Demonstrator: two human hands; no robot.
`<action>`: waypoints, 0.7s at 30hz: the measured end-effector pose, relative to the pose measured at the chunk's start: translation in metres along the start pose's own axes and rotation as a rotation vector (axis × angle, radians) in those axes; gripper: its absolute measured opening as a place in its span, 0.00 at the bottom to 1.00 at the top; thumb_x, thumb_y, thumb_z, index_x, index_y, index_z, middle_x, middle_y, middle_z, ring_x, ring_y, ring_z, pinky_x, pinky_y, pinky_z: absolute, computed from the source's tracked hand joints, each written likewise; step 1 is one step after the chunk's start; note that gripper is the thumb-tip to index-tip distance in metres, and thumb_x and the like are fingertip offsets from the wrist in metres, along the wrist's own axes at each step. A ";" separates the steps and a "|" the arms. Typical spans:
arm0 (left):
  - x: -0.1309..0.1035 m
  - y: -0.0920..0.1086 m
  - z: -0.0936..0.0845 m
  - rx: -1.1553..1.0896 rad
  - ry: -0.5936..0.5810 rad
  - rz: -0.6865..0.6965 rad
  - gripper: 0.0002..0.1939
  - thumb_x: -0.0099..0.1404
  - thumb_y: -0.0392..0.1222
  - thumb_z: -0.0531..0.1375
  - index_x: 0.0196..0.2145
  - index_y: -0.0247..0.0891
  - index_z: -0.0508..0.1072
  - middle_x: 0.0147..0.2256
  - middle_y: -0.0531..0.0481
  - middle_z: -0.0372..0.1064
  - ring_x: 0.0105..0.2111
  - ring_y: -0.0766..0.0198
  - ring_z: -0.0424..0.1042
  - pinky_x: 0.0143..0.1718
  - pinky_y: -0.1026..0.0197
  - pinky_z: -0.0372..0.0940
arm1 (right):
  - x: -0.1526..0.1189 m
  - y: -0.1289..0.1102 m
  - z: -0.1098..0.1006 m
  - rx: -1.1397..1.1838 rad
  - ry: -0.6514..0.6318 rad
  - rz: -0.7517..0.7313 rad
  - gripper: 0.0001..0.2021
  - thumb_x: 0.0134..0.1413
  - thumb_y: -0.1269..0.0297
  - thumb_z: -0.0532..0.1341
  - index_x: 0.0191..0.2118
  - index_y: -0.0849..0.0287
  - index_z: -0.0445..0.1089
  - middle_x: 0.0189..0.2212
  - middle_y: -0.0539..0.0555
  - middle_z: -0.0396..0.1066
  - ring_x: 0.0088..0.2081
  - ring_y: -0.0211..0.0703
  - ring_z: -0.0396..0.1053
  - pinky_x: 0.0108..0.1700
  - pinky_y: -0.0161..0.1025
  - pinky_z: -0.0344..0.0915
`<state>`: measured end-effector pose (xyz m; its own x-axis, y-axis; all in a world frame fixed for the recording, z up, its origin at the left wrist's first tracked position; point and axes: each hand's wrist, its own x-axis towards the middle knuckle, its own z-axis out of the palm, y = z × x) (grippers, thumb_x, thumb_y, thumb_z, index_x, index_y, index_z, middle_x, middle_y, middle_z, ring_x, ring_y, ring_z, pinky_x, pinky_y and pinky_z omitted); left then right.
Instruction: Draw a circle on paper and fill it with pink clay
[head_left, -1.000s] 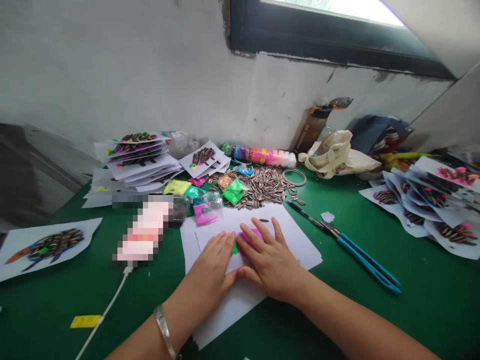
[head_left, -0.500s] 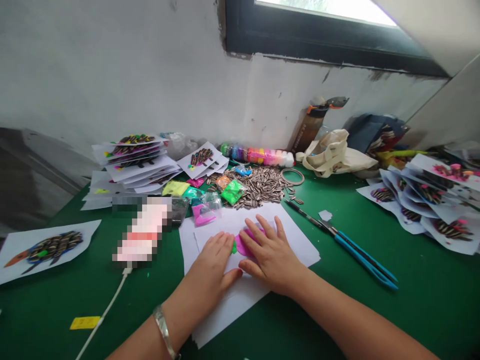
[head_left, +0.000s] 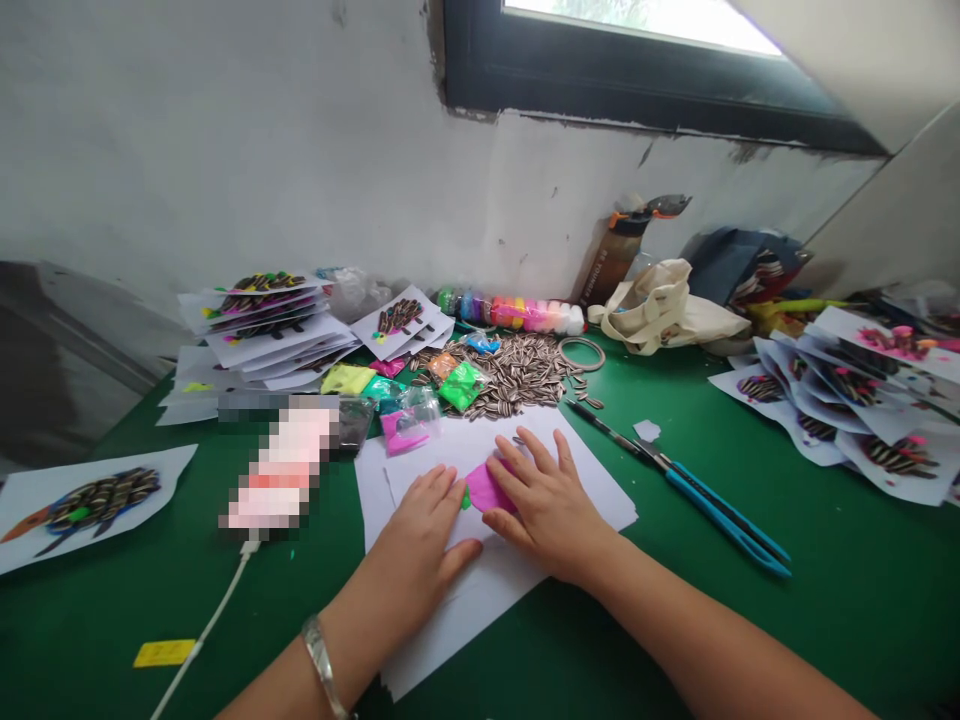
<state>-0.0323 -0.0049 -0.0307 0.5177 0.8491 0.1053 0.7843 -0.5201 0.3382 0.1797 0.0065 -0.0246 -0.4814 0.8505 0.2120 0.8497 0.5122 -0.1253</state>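
White paper sheets (head_left: 420,650) lie stacked in front of me on the green table. Flattened pink clay (head_left: 486,488) sits on the top sheet, with a bit of green clay (head_left: 466,498) at its left end. My right hand (head_left: 544,500) rests over the right part of the pink clay, its fingers spread. Flat on the paper just left of the green clay is my left hand (head_left: 427,530), fingers stretched out and close together, thumb apart. What lies beneath the fingers is hidden.
Behind the paper are striped sunflower seeds (head_left: 517,365) and small clay packets (head_left: 461,385). Blue-handled tweezers (head_left: 727,525) and a pen (head_left: 600,425) lie to the right. Paper stacks with seed pictures (head_left: 277,330) stand at both sides. A cable (head_left: 214,615) runs from a blurred-out object (head_left: 289,470).
My right hand has shifted slightly right, so more of the pink clay shows. My left hand stays nearly in place; the whole view has moved a little.
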 end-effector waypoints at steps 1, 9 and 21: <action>0.000 0.000 0.000 -0.004 0.007 0.004 0.28 0.63 0.46 0.60 0.59 0.36 0.63 0.61 0.38 0.59 0.61 0.46 0.57 0.59 0.42 0.58 | 0.000 0.001 0.000 -0.002 0.004 -0.005 0.26 0.63 0.46 0.49 0.59 0.56 0.64 0.64 0.59 0.56 0.66 0.62 0.44 0.63 0.67 0.32; 0.002 0.002 -0.007 0.034 -0.039 0.007 0.28 0.63 0.46 0.61 0.58 0.35 0.65 0.60 0.36 0.60 0.61 0.45 0.58 0.58 0.43 0.59 | 0.002 0.002 -0.005 0.073 0.038 0.035 0.24 0.63 0.46 0.49 0.55 0.55 0.68 0.62 0.57 0.60 0.65 0.60 0.47 0.64 0.66 0.31; 0.001 -0.001 -0.007 0.039 -0.008 0.022 0.28 0.64 0.48 0.59 0.59 0.36 0.64 0.60 0.38 0.60 0.60 0.46 0.59 0.58 0.44 0.60 | 0.009 0.065 0.014 0.435 0.293 0.331 0.15 0.61 0.64 0.52 0.47 0.55 0.75 0.42 0.55 0.76 0.44 0.47 0.72 0.47 0.45 0.67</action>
<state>-0.0348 -0.0029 -0.0240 0.5377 0.8366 0.1046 0.7851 -0.5421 0.2996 0.2279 0.0493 -0.0443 -0.0757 0.9361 0.3434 0.7489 0.2807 -0.6003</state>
